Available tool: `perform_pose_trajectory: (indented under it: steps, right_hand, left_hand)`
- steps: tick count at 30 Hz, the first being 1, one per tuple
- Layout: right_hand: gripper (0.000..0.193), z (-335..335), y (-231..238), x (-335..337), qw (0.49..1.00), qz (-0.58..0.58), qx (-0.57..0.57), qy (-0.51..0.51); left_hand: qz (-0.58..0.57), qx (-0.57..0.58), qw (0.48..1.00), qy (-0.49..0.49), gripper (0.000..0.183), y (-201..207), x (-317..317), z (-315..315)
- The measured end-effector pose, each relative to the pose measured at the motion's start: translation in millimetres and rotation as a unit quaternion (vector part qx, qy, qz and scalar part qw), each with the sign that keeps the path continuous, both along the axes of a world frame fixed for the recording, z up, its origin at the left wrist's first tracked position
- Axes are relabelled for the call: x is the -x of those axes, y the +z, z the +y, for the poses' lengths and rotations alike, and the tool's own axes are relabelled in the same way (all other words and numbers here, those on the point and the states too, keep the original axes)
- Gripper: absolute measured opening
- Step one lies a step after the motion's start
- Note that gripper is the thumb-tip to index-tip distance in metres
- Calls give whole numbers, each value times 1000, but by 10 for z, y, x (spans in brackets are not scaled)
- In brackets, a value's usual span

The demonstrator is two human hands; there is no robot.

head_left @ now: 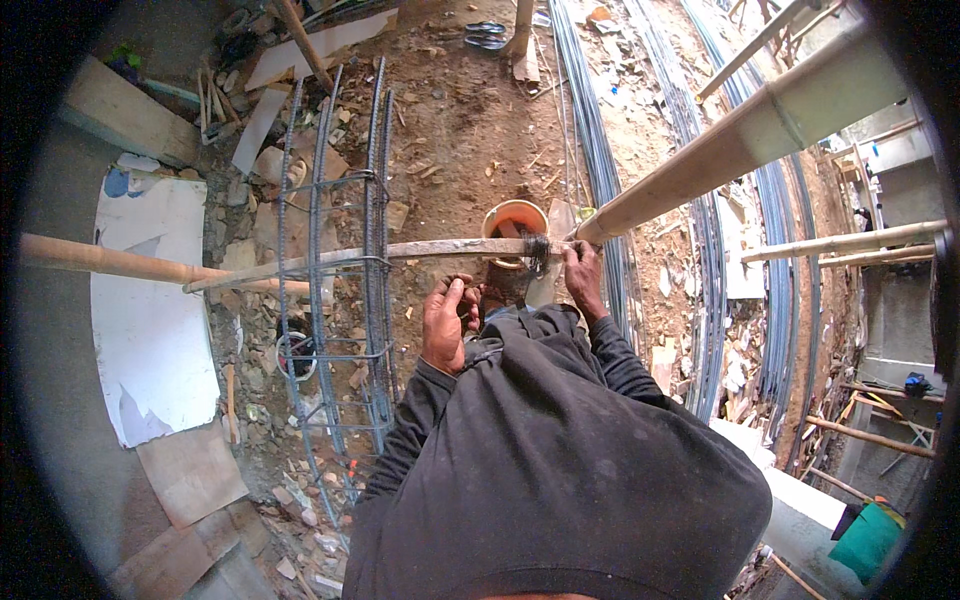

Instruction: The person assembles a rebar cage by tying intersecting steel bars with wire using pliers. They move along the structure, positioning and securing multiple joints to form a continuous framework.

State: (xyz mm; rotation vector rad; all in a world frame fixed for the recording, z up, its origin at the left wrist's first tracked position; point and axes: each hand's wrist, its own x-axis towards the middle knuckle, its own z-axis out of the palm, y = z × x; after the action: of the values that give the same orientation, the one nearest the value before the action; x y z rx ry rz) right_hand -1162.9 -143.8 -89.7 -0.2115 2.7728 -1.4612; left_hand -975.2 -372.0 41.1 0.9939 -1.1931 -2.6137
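My left hand [447, 322] is held in front of my body, just below a wooden strip [440, 249]. Its fingers are curled together; whatever may be between them is too small to make out. At the strip's right end, my right hand [584, 278] is closed on the wood. A dark bundle of thin tie wire [537, 252] hangs over the strip close to that hand. Left of my hands, a rebar cage [318, 225] of ribbed bars with square ties lies across the strip.
A bamboo pole [740, 135] slants in from the upper right; another pole [120, 262] enters from the left. Behind the strip stands an orange-rimmed bucket [515, 213]. Long steel bars [592, 110] lie on the right. A white board [150, 320] and rubble lie left.
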Motion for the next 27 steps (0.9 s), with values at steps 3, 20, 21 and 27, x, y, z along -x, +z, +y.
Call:
perform_pose_trajectory:
  steps: [3, 20, 21, 27]
  right_hand:
    - [27, -25, 298, 11, 970, -60, 229, -51]
    - [27, -695, 2914, -991, 849, 347, 22, 397]
    - [23, -761, 2847, -1049, 818, 356, -20, 451]
    - [20, -1076, 2322, -1296, 698, 303, -41, 648]
  left_hand:
    - [-3, -5, 1000, -13, 18, -32, 24, 27]
    - [228, -257, 924, -167, 38, 1004, 761, -235]
    - [210, -188, 946, -158, 35, 1066, 769, -316]
    - [133, -37, 980, -143, 23, 1221, 749, -563]
